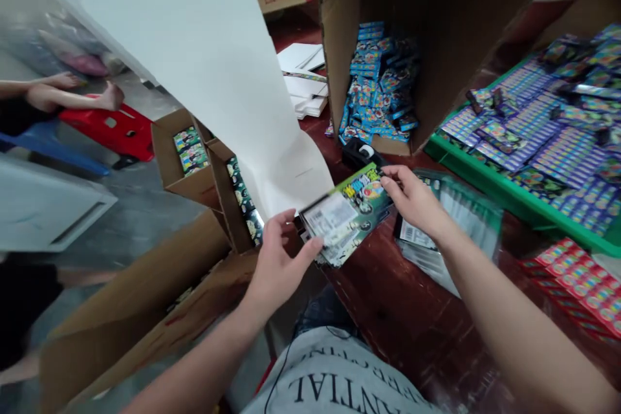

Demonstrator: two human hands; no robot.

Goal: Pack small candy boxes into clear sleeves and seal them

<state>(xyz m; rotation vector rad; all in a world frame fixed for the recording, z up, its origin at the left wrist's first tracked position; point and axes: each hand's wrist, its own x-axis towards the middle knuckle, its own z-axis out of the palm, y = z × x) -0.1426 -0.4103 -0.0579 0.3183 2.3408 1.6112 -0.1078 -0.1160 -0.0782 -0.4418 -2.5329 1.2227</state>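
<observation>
Between my two hands is a flat printed packet (347, 213), green and black with colourful lettering and small cartoon figures. My left hand (281, 262) has its thumb on the packet's near left edge, with the fingers curled round its left end. At the far right corner, my right hand (412, 197) pinches the packet between thumb and fingers. Just beyond it lies a black object with a white roll-like part (365, 152). A stack of clear plastic bags (451, 226) lies on the dark red table, partly under my right forearm.
A tall cardboard box (339, 26) holds blue packets (376, 90). To the right, a green tray (514, 197) is full of purple packets, with red packs (579, 278) nearer me. A white panel (208, 71) rises at left above open cartons (179, 191). Another person's foot (110, 97) shows beyond.
</observation>
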